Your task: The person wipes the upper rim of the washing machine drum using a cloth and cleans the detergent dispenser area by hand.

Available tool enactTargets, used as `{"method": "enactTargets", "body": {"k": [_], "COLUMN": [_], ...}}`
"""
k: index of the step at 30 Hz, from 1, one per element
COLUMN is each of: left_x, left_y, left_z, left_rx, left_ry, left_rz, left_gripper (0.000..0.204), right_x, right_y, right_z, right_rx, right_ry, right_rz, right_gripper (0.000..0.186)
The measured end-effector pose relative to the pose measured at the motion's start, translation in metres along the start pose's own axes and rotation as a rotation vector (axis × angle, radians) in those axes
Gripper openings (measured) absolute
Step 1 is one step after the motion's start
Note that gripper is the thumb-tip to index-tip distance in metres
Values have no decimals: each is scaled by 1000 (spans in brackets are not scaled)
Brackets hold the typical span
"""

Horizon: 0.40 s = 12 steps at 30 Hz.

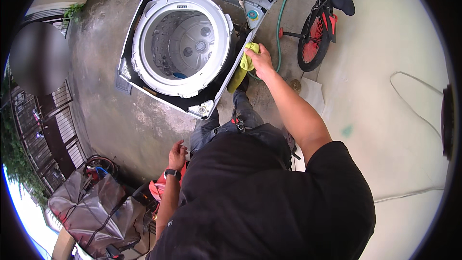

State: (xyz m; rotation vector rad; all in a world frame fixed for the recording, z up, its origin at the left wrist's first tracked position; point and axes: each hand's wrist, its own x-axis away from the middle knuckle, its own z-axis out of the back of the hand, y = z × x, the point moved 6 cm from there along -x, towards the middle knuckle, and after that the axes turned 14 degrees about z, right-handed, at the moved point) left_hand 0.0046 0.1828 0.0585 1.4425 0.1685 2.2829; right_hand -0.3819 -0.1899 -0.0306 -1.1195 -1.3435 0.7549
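Note:
An open top-load washing machine (126, 62) stands in front of me with its top panel off. Its white tub ring (222, 33) and the steel drum (161, 43) inside are exposed. My right hand (261, 62) grips a yellow-green cloth (250, 57) at the upper edge of the machine's right side. The cloth's lower end hangs down outside the cabinet. Low at my left side, my left hand (177, 156) holds nothing, its fingers loosely bent and apart. It is nearest to my trouser leg, away from the machine.
A black and red bicycle (317, 33) stands at the far right beside a green hose (280, 17). A pale wall (385, 86) rises along the right. At the lower left are a grey-covered object (96, 212) and a red bag (158, 188), with a metal gate (53, 130) beyond.

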Motion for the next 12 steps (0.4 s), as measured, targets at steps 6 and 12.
{"method": "enactTargets", "body": {"k": [6,12], "left_x": [-11,-33], "left_y": [-11,-22], "left_z": [18,43], "left_rx": [-66,-105], "left_ry": [0,-6], "left_rz": [-19,-127], "left_gripper": [37,38], "right_x": [98,185], "right_y": [45,72], "right_z": [-31,-63], "right_rx": [293,472], "right_ry": [-11,-115], "right_rz": [23,-105], "right_gripper": [46,62]}}
